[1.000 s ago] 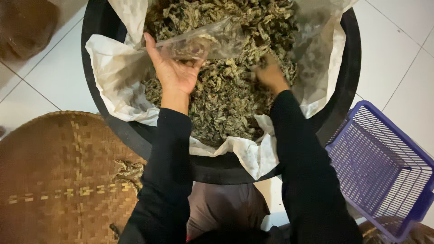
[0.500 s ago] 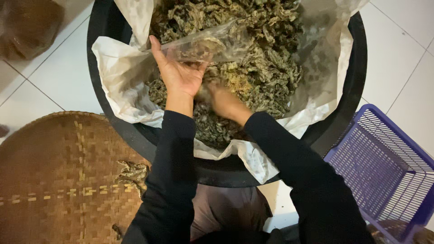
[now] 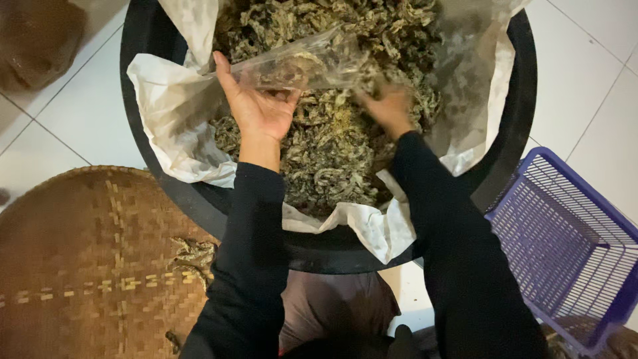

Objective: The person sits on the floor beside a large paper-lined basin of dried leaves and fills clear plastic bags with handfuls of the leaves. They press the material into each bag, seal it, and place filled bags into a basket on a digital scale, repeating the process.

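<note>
My left hand (image 3: 259, 106) grips a small clear plastic bag (image 3: 309, 63) by its mouth, holding it sideways over a heap of dried dark green leaves (image 3: 332, 153). The bag has some leaves inside. My right hand (image 3: 387, 106) is blurred, fingers curled on a pinch of leaves just right of the bag's mouth. The leaves fill a white plastic liner (image 3: 176, 126) inside a big black tub (image 3: 312, 246).
A round woven bamboo tray (image 3: 80, 266) lies at the lower left with a few leaf scraps (image 3: 193, 256) on it. A purple plastic basket (image 3: 571, 246) stands at the right. A brown bag (image 3: 36, 36) sits at the top left on the white tiled floor.
My right hand went from the right side of the heap to close beside my left hand, then swung back right toward the bag's mouth. The left hand and bag stayed nearly still.
</note>
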A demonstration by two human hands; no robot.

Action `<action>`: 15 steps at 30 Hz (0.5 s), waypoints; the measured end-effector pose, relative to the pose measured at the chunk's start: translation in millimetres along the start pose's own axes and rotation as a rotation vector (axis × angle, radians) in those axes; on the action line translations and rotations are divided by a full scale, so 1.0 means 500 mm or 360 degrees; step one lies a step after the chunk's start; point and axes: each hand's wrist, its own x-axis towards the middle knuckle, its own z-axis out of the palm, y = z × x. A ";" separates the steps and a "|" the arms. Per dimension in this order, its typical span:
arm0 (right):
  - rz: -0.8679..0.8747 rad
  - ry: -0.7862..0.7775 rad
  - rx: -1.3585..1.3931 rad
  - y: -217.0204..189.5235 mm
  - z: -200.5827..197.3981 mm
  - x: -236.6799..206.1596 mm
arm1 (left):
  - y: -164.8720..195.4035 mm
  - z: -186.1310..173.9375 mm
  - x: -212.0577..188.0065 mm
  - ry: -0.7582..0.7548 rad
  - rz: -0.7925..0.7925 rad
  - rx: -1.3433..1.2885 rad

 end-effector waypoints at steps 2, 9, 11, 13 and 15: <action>-0.0191 -0.0108 -0.0041 -0.074 0.044 -0.035 | 0.002 0.001 0.000 -0.0004 -0.0011 -0.0013; -0.0567 -0.0742 -0.0666 -0.344 0.104 -0.272 | 0.005 0.006 -0.009 0.0002 0.0011 -0.0021; -0.0454 -0.0976 -0.0589 -0.348 0.085 -0.266 | 0.006 0.008 -0.010 0.0100 0.0013 -0.0014; -0.0510 -0.0837 -0.0523 -0.310 0.058 -0.214 | 0.006 0.008 -0.012 0.0080 0.0004 -0.0024; -0.0702 -0.0306 -0.0242 -0.241 0.022 -0.118 | 0.005 0.009 -0.012 -0.0073 -0.0008 -0.0051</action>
